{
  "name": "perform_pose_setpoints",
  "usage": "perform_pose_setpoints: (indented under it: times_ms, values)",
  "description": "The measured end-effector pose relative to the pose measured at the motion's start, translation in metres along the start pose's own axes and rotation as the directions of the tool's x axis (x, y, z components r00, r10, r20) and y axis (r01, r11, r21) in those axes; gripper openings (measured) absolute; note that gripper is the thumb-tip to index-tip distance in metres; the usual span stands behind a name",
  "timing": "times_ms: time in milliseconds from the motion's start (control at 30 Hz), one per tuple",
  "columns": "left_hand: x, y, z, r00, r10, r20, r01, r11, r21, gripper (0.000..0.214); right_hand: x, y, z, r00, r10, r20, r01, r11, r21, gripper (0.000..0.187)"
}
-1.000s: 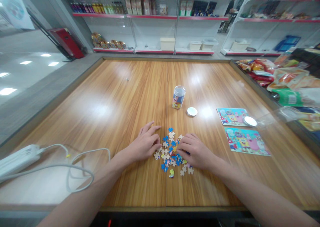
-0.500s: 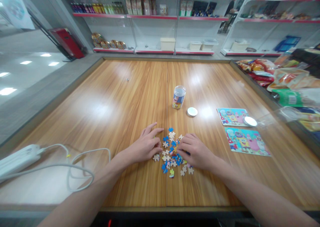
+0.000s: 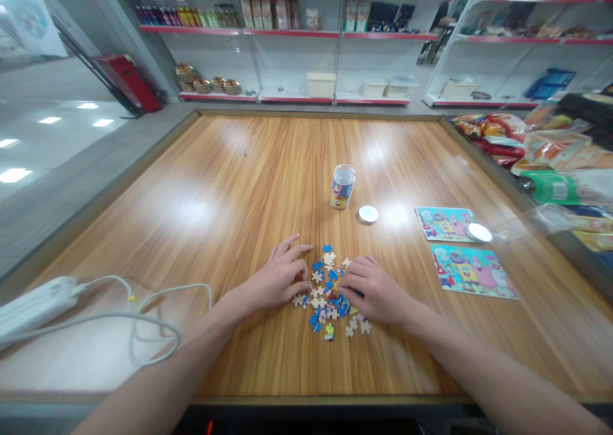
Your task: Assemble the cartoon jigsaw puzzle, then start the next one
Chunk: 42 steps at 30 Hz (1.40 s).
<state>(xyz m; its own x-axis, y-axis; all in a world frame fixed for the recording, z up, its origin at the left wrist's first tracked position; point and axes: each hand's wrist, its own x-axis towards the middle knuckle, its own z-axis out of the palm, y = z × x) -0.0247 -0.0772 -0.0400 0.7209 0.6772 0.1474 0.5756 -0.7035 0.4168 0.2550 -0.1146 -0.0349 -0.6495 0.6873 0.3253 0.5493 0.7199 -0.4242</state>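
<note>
Plenty of shine off the counter (image 3: 268, 167), smooth wood grain throwing back glare left and right of the can (image 3: 349, 174). The can itself: clear, glossy, plastic by its look, with a printed wrap (image 3: 340, 197). Just right of the can, a lid (image 3: 368, 214), smooth and plastic-looking. Nearer than the can, puzzle pieces (image 3: 329, 258), bare backs dull and matt, wood or card, no telling which. Well right of the can, picture cards (image 3: 472, 271) in smooth print; farther right, packets (image 3: 502, 149) of crinkled, gleaming film. Away left of the can, a power strip (image 3: 36, 301), smooth plastic, its cable (image 3: 175, 288) smooth-sheathed too. Beyond the can, smooth, metal-looking shelves (image 3: 292, 32).
</note>
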Motion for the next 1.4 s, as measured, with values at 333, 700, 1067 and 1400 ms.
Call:
perform_pose_setpoints:
  times_ms: [333,700,1067,1400]
  values:
    - [0.002,-0.004,-0.005,0.985,0.046,-0.165,-0.019,0.987,0.160,0.009,0.000,0.001,0.000,1.000,-0.011,-0.015,0.010,1.000,-0.015,0.020]
    - [0.004,0.008,0.002,0.977,0.164,-0.138,-0.153,0.984,0.088,0.009,0.000,0.002,0.000,1.000,0.008,0.000,-0.008,1.000,-0.022,0.020]
    - [0.001,0.003,-0.010,0.986,0.096,-0.138,-0.084,0.993,0.086,0.010,0.000,0.001,0.000,1.000,0.007,-0.006,-0.007,1.000,-0.012,0.020]
    - [-0.003,-0.003,-0.027,0.984,0.175,0.026,-0.175,0.984,0.020,0.024,0.002,-0.002,-0.006,1.000,0.020,-0.021,-0.022,0.993,-0.119,0.030]
